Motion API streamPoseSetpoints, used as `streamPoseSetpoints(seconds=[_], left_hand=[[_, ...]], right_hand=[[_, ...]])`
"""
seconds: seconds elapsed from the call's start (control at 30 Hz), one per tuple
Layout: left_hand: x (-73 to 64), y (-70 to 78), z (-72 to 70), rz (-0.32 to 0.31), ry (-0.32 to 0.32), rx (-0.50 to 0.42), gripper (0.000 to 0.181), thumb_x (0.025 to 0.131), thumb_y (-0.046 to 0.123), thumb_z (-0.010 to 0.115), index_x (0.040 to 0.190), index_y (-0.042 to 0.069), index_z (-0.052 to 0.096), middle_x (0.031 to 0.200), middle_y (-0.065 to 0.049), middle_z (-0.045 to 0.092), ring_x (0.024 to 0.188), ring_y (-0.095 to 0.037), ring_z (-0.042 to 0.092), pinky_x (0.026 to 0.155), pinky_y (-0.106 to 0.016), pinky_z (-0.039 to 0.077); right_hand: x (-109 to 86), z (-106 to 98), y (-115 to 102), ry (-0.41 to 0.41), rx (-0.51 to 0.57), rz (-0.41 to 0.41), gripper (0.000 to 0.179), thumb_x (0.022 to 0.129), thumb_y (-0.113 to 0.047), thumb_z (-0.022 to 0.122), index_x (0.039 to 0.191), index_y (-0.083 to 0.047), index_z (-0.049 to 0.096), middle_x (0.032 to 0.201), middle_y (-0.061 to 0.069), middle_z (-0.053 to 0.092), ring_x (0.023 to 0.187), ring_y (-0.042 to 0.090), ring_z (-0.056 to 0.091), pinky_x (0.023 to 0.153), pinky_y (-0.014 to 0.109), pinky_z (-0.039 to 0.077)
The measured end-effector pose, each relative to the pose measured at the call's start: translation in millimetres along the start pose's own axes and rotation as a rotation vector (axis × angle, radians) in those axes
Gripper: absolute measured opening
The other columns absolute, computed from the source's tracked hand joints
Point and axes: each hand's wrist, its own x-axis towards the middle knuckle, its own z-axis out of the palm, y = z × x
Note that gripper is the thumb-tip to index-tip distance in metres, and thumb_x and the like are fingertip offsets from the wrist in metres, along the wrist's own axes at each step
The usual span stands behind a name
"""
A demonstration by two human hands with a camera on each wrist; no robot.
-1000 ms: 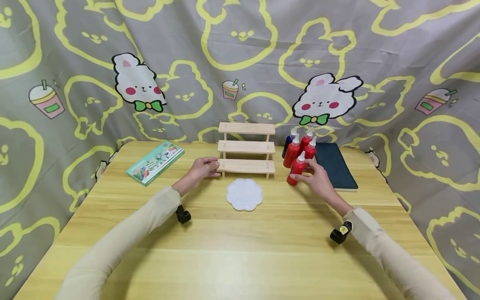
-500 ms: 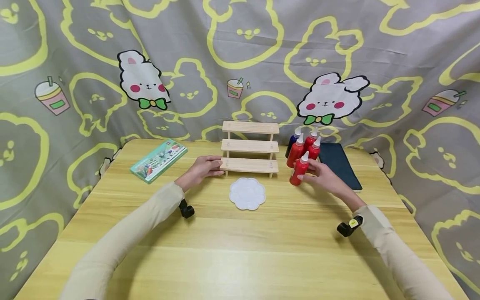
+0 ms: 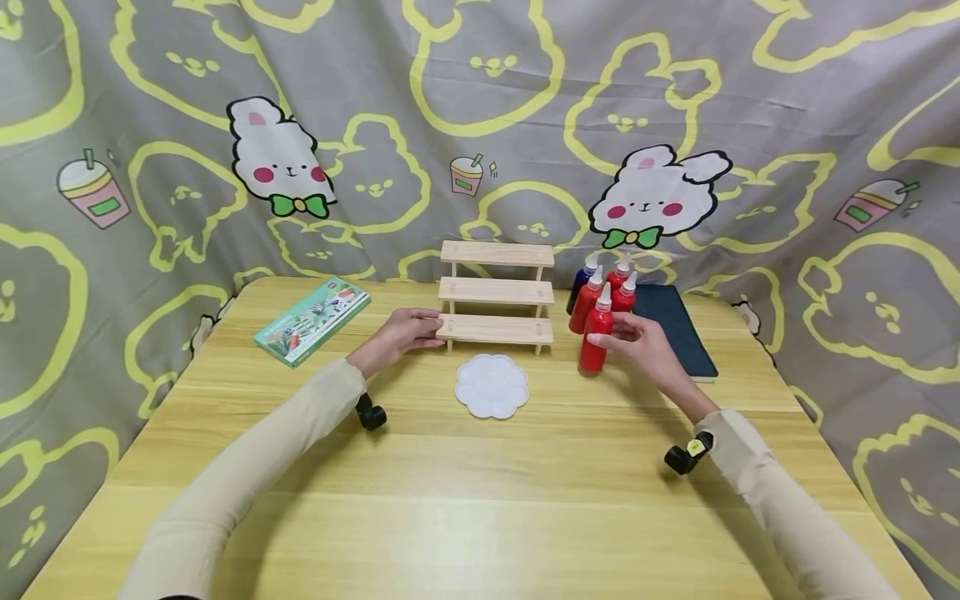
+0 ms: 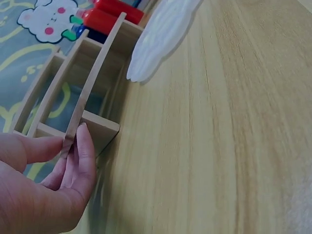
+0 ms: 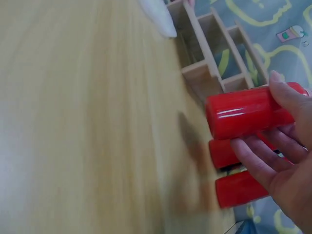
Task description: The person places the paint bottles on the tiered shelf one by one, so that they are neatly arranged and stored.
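Left hand [image 3: 403, 337], palm inward, pinches the left end of the wooden stand's [image 3: 498, 330] lowest shelf, while the front red bottle [image 3: 597, 323] is now more upright than a half-second ago before the other bottles [image 3: 585, 308], suggesting controlled handling, its body clamped between thumb and fingers in the grip of the right hand [image 3: 641, 346], arm reaching forward and inward.

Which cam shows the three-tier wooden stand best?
Head: all three tiers of the wooden stand, barely covered. Left wrist: from its left end, partly behind the left hand; right wrist: from its right end, partly behind the held red bottle.

bottles [image 3: 597, 323] right of shelf [image 3: 496, 290]
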Motion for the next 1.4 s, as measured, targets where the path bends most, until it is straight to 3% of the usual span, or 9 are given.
streamPoseSetpoints(seconds=[0.3,0.47,0.6,0.7,0.77,1.03,1.4], left_hand=[[-0.2,0.2,-0.9,0.024,-0.005,0.02,0.047,0.105,0.001,0.058,0.148,-0.011,0.044,0.119,-0.013,0.057,0.084,-0.013,0.07,0.098,-0.032,0.064],[-0.1,-1.5,1.6,0.04,0.004,0.044,0.047,0.105,0.002,0.058,0.148,-0.012,0.044,0.114,-0.012,0.058,0.079,-0.013,0.068,0.092,-0.029,0.066],[-0.6,0.4,6.1,0.034,0.014,0.078,0.046,0.106,0.003,0.059,0.147,-0.011,0.046,0.112,-0.012,0.058,0.076,-0.014,0.067,0.09,-0.029,0.067],[-0.9,3.3,7.8,0.021,0.027,0.086,0.044,0.105,0.001,0.059,0.146,-0.011,0.047,0.111,-0.012,0.058,0.075,-0.014,0.067,0.091,-0.03,0.067],[-0.9,4.2,7.2,0.013,0.034,0.075,0.045,0.105,0.0,0.06,0.146,-0.012,0.047,0.111,-0.012,0.058,0.074,-0.014,0.067,0.091,-0.03,0.067],[-1.5,1.9,2.8,0.017,0.045,0.059,0.045,0.104,-0.001,0.06,0.145,-0.012,0.047,0.11,-0.012,0.058,0.073,-0.014,0.066,0.086,-0.026,0.067],[-3.7,2.4,3.8,0.035,0.038,0.082,0.042,0.105,0.0,0.059,0.144,-0.012,0.048,0.108,-0.011,0.06,0.072,-0.013,0.068,0.088,-0.029,0.067]], right_hand=[[4.9,3,-36,0.051,0.084,-0.063,0.061,0.097,-0.039,0.076,0.145,-0.006,0.059,0.135,0.018,0.065,0.11,0.023,0.064,0.083,0.014,0.062],[16.2,10,-50,0.094,0.104,-0.071,0.06,0.096,-0.043,0.077,0.141,-0.007,0.06,0.128,0.015,0.066,0.105,0.019,0.064,0.078,0.016,0.062],[27.6,14,-58,0.108,0.176,-0.067,0.059,0.095,-0.042,0.078,0.14,-0.008,0.061,0.126,0.009,0.067,0.106,0.016,0.065,0.087,0.023,0.063],[38.9,18,-68,0.102,0.252,-0.033,0.059,0.094,-0.044,0.079,0.139,-0.012,0.06,0.131,0.007,0.067,0.108,0.015,0.067,0.103,0.037,0.061],[47.9,21,-76,0.096,0.278,-0.022,0.059,0.093,-0.045,0.08,0.139,-0.013,0.061,0.135,0.009,0.066,0.11,0.015,0.068,0.107,0.042,0.06],[78.9,40,-102,0.091,0.304,-0.095,0.059,0.093,-0.039,0.082,0.141,-0.012,0.062,0.134,0.01,0.067,0.117,0.02,0.064,0.095,0.026,0.062],[111.7,64,-126,0.11,0.337,-0.186,0.053,0.091,-0.034,0.084,0.136,-0.013,0.066,0.126,0.009,0.07,0.109,0.021,0.067,0.097,0.039,0.064]])
